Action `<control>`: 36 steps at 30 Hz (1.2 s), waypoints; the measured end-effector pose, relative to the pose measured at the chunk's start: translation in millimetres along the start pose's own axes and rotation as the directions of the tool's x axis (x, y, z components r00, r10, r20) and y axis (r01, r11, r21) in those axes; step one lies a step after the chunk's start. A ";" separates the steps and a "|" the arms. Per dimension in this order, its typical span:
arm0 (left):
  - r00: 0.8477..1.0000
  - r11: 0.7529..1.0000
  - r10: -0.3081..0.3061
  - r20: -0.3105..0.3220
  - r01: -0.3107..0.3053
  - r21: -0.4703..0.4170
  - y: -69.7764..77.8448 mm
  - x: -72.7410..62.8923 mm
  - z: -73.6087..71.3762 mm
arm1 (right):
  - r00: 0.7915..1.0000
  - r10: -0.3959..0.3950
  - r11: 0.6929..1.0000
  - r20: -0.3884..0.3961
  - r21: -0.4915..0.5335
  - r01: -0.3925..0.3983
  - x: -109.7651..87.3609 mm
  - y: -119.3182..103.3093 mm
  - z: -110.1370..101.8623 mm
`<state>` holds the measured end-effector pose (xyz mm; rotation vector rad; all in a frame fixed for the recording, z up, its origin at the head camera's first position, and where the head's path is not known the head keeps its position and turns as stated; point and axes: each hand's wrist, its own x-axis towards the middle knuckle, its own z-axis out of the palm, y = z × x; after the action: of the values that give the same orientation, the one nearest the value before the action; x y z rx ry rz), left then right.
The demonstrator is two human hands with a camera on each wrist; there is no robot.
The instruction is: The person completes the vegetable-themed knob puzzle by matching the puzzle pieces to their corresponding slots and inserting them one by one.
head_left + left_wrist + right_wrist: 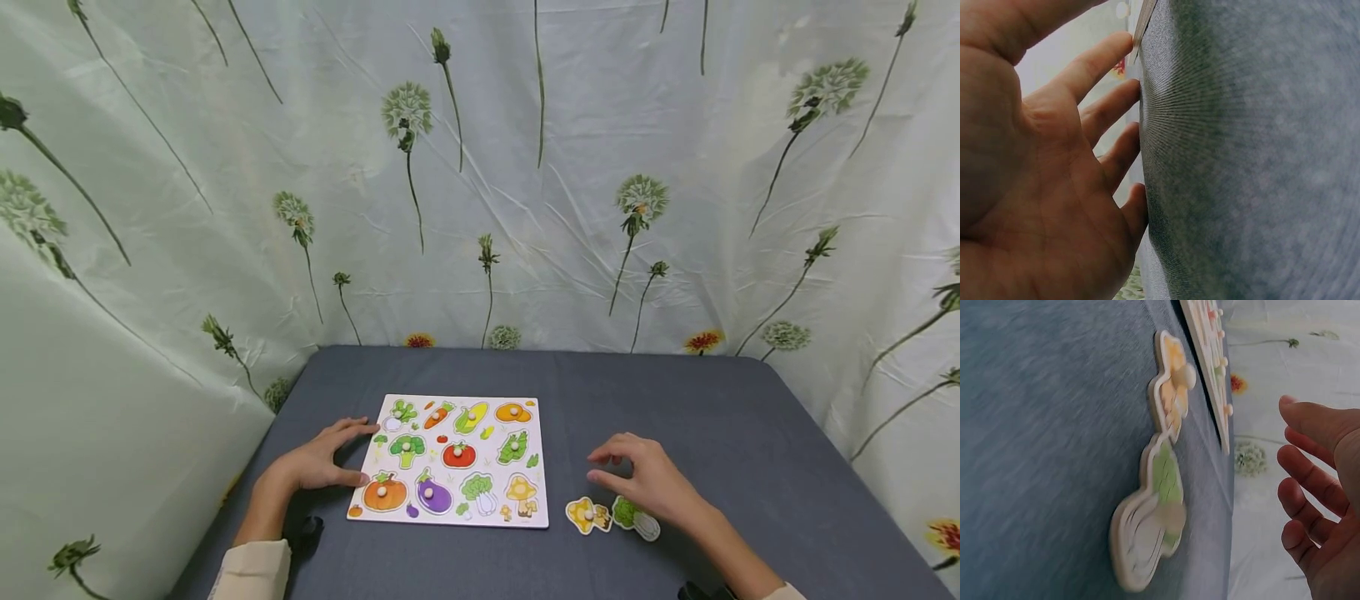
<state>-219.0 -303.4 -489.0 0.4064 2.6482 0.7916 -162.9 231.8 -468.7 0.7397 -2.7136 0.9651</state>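
A white vegetable puzzle board point(491, 458) lies flat on the table, its inset pieces topped with small knobs. My left hand point(322, 458) is at the board's left edge, thumb and forefinger spread and touching it; the left wrist view shows the fingers extended, fingertips on the cloth. Right of the board lie two loose knobbed pieces, a yellow mushroom piece point(581, 515) and a green-and-white leafy vegetable piece point(647, 526), touching end to end. Over them hovers my right hand point(652, 479), fingers loosely bent and holding nothing; it partly covers the leafy piece in the head view.
A dark grey-blue cloth point(675, 400) covers the table. Behind it and to the sides hangs a pale curtain point(480, 200) printed with dandelions. On the board, the leafy vegetable picture point(477, 487) and mushroom picture point(521, 492) at lower right show no knobs.
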 end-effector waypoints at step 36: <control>1.000 1.000 -0.007 0.002 0.007 0.004 -3.2 2.3 1.2 | 0.992 0.073 0.992 0.105 0.094 -0.083 -61.5 38.6 -7.0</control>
<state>-221.1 -304.5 -492.4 0.3985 2.6480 0.7837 -129.4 286.3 -503.6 0.7232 -2.8191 1.1155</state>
